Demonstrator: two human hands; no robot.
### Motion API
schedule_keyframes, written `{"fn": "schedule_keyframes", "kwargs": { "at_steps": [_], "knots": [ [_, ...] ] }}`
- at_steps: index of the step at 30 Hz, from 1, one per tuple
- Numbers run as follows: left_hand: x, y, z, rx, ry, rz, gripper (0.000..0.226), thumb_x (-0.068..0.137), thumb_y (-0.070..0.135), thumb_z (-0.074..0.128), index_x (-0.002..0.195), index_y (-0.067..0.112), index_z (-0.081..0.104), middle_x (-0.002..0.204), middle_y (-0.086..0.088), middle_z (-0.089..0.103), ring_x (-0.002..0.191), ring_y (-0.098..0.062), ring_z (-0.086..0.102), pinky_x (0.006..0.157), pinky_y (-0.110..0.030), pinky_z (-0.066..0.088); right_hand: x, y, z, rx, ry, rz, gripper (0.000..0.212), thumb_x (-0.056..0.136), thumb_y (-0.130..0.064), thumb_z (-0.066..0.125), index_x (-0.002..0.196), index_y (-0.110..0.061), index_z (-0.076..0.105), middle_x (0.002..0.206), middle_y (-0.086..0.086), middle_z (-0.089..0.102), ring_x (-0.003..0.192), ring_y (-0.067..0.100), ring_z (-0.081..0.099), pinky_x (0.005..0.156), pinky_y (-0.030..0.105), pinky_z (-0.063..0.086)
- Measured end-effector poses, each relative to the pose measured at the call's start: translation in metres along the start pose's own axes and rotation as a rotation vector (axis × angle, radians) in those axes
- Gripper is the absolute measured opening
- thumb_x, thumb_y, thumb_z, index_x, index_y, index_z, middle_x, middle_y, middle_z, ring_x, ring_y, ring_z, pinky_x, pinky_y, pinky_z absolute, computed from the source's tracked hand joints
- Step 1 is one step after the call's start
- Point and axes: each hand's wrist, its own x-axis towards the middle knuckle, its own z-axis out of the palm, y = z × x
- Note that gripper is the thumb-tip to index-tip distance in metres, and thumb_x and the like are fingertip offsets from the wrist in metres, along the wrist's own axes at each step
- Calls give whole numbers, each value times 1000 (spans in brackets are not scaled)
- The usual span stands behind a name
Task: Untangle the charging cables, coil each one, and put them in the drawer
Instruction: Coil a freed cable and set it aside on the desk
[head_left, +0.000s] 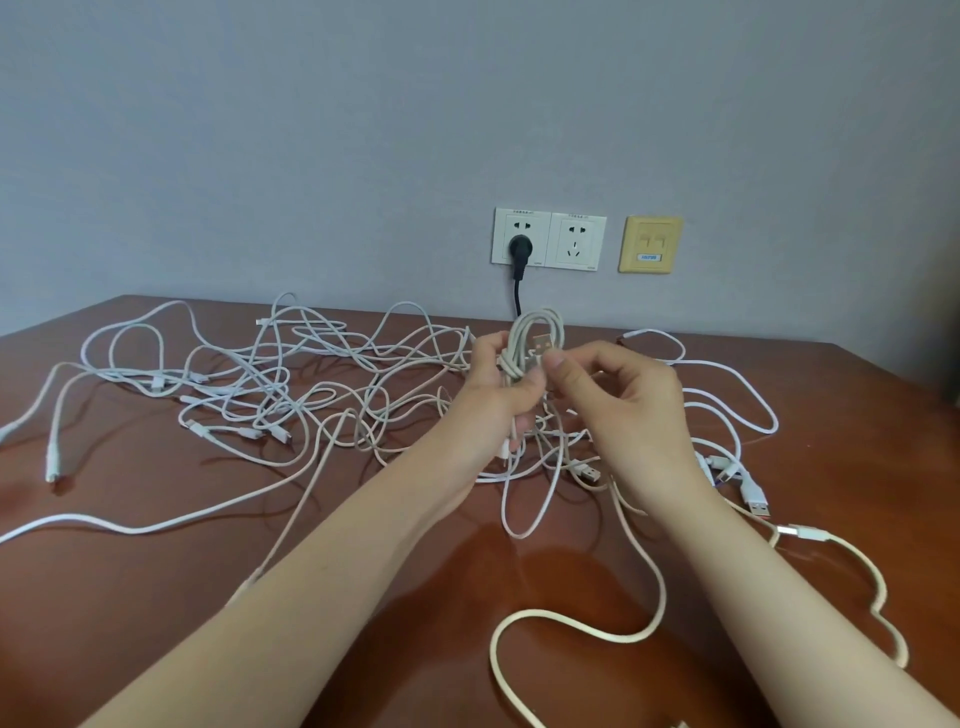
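The left hand (493, 395) grips a coiled cable (535, 325) around its waist, fingers curled round the bundle and holding it above the tabletop (156, 597) near the middle. The right hand (623, 395) pinches the coil's USB plug (543, 344) between thumb and forefinger, just beside the left fingers, apparently finishing the wrap that binds the loops.

The main risk is that the binding turn slackens as the plug is tucked, letting the loops spring apart. Strands hang below the left hand into the tangle of cables (291, 384), which spreads left and right across the tabletop. Whether they belong to this coil cannot be told; if they do, lifting it away could drag neighbours along or tighten a knot. The drawer is not in view, so most of the task likely remains.
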Motion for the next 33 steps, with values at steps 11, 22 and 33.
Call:
{"fn": "schedule_keyframes", "kwargs": {
  "at_steps": [11, 22, 33],
  "knots": [
    [-5, -7, -4, 524, -71, 222, 15, 100, 24, 38, 113, 30, 36, 99, 18, 53, 94, 1, 54, 89, -25, 40, 2, 6, 1, -50, 51, 140, 38, 88, -25, 62, 56, -11, 50, 49, 6, 55, 52, 29, 55, 58, 39, 45],
    [-7, -3, -7, 731, -64, 269, 12, 98, 26, 42, 109, 23, 37, 87, -1, 58, 81, -15, 56, 68, -25, 39, 4, 4, -1, 291, -76, 379, 7, 90, -18, 58, 93, -12, 60, 65, -6, 64, 53, 5, 54, 48, 15, 41],
    [-4, -9, -2, 873, 59, 383, 19, 91, 31, 55, 102, 17, 51, 99, 5, 53, 89, -8, 49, 75, -23, 37, 7, 11, 1, 287, 145, 344, 4, 83, -14, 68, 82, -12, 65, 62, 0, 63, 49, 6, 55, 54, 20, 47]
  ]
}}
